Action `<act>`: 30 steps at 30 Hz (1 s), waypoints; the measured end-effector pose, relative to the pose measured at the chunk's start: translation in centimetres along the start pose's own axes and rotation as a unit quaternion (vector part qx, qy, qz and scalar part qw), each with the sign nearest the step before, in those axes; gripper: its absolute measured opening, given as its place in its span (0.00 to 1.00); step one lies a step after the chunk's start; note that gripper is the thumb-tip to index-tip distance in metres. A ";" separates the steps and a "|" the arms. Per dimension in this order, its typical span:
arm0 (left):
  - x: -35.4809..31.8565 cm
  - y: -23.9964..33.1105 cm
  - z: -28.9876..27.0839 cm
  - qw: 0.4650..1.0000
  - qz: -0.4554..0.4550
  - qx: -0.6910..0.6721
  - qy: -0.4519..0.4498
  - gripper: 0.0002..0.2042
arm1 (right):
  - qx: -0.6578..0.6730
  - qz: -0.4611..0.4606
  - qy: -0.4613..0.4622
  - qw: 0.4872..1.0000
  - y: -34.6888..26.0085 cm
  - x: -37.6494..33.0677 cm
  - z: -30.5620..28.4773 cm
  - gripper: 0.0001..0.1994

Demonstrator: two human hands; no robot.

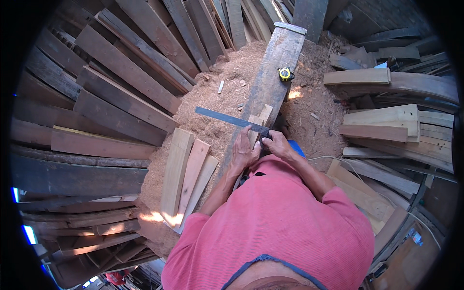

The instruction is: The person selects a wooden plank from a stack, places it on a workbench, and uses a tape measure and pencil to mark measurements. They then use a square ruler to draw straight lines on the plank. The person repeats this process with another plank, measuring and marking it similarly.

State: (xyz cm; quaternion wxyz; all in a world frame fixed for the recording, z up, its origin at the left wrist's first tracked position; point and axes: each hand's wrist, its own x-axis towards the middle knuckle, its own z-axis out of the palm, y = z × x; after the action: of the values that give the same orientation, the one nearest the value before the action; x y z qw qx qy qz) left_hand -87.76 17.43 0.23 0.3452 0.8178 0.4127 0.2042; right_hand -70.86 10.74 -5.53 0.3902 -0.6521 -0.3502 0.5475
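A try square with a long dark blade [220, 115] and a black stock lies crosswise over a pale piece of wood [256, 121] on the narrow bench. My right hand [279, 145] is closed around its stock. Just below the blade, my left hand [244, 151] grips the near part of the same wood, its index finger reaching up to the blade's edge. The near end of the wood is hidden by my hands and body. Another short pale offcut [265, 113] sits beside it, beyond the blade.
A yellow and black tape measure [285, 74] rests farther up the long, worn bench [275, 53]. Several cut boards [183, 174] lie at my left on sawdust [212, 87]. Stacked planks [121, 92] line the left; more boards [382, 121] are piled at the right, near a pale cord [357, 174].
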 end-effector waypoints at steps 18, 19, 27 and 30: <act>0.4 -0.3 1.8 0.995 0.027 0.094 -0.001 0.38 | 0.158 -0.027 0.086 0.983 -0.6 1.0 1.3 0.07; 0.4 -0.4 1.9 0.995 0.024 0.098 -0.002 0.38 | 0.149 -0.026 0.083 0.985 -0.7 1.1 1.3 0.07; 0.5 -0.5 1.9 0.995 0.004 0.095 -0.012 0.38 | 0.160 -0.030 0.078 0.984 -0.7 1.2 1.1 0.08; 0.5 -0.4 1.8 0.995 -0.005 0.096 -0.018 0.37 | 0.147 -0.025 0.077 0.986 -0.6 1.4 1.2 0.08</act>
State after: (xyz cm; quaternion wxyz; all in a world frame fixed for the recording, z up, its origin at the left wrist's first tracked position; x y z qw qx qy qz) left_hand -86.55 17.32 -1.23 0.2732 0.8485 0.4287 0.1471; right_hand -71.81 12.37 -5.66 0.5214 -0.6188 -0.2507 0.5314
